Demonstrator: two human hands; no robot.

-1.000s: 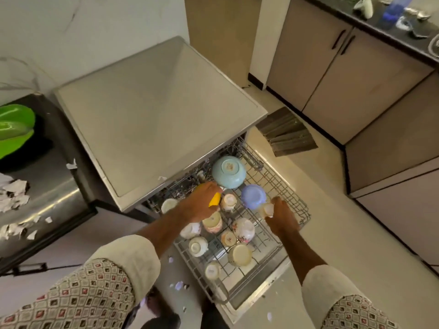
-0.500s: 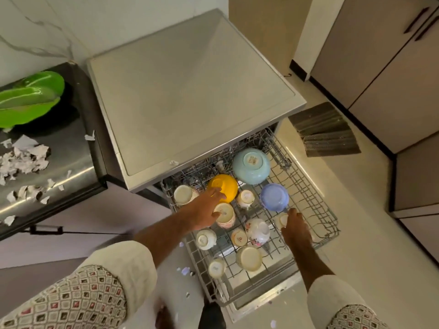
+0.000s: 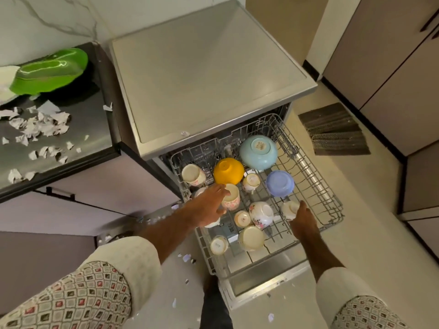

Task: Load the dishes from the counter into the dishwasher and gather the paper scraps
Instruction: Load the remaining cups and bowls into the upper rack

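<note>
The dishwasher's wire rack [image 3: 316, 186] is pulled out and holds several upturned dishes: a yellow bowl [image 3: 228, 170], a light blue bowl [image 3: 257, 151], a violet bowl [image 3: 279, 182] and several cups. My left hand [image 3: 209, 206] hovers over the rack's left side with straight fingers beside a floral cup [image 3: 232, 199], just below the yellow bowl. My right hand [image 3: 304, 222] grips a small white cup [image 3: 288, 207] in the rack's right half. Torn paper scraps [image 3: 40, 124] lie on the dark counter at the left.
A green dish [image 3: 50, 72] sits at the counter's back. The dishwasher's flat top [image 3: 209, 74] fills the middle. More scraps [image 3: 186, 257] lie on the floor by the open door. A mat [image 3: 332, 129] and cabinets [image 3: 392, 79] stand to the right.
My left hand let go of the yellow bowl, which now stands upturned in the rack, and drew back toward the floral cup. My right hand keeps its hold on the small cup.
</note>
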